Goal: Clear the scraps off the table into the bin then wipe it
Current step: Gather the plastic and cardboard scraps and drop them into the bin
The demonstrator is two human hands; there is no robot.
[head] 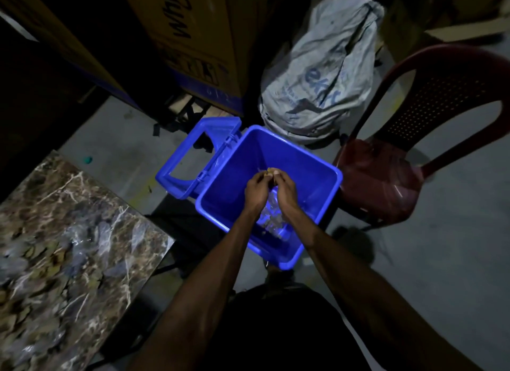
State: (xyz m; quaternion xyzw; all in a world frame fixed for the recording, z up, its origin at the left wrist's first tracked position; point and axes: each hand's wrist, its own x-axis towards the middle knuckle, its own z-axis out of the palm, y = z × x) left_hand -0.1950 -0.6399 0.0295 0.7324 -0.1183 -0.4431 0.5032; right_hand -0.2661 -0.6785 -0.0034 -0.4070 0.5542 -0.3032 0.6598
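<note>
Over the bin [303, 161] at the centre of the frame, you had both hands together, and what a dim scene it was! Your left hand [256, 192] and right hand [285, 190] met above the open blue tub, fingers curled, pinching small yellowish scraps [271, 173] between the fingertips. Both arms reached in from the bottom edge. Down inside the bin, below your wrists, lay something pale and crinkly, too blurred to name. The lid [193, 161] hung flipped open off the bin's left side, its frame lying over the floor. The table [63, 232] sat at the lower left, its marbled top glossy, well apart from your hands; whether scraps remained on it I couldn't tell in that light. A dark red chair [392, 177] stood just beside the bin on the right. Behind the bin, top centre, a grey sack [320, 67] slumped against a printed box [193, 39] at the upper left.
</note>
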